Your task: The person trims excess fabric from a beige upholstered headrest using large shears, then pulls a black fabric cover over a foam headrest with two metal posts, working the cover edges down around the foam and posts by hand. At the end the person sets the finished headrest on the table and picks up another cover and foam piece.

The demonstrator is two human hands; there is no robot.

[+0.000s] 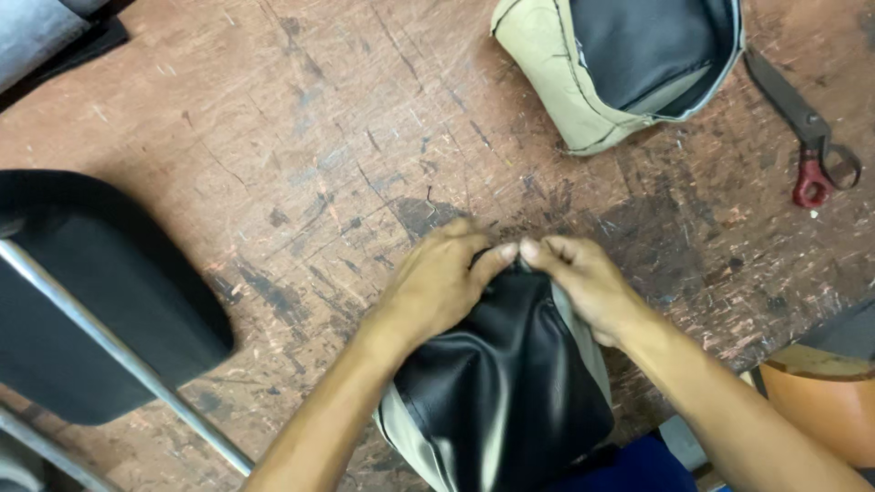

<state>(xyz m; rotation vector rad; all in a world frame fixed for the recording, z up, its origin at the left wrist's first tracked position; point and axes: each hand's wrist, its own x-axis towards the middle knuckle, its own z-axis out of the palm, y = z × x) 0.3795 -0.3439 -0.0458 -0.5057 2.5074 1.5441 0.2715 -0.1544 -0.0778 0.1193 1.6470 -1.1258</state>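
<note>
A black leatherette headrest cover (507, 383) with beige side panels stands at the near edge of the scarred wooden workbench (301, 155). The left hand (436, 284) and right hand (583, 281) pinch its far top edge, fingers curled tight, thumb tips meeting. Left of the cover lies a black padded headrest (100, 292) crossed by a metal rod (118, 351). Beyond the cover sits an inside-out beige cover (620, 68), with red-handled scissors (807, 128) right of that.

Both hands pinch the top edge of a black leather cover (506, 383) with beige lining, left hand (437, 284) and right hand (583, 282) thumbs touching. On the scratched wooden table (301, 137) lie 1 inside-out beige cover (620, 68), red-handled scissors (807, 137) and a black headrest (100, 292) with metal rods.
</note>
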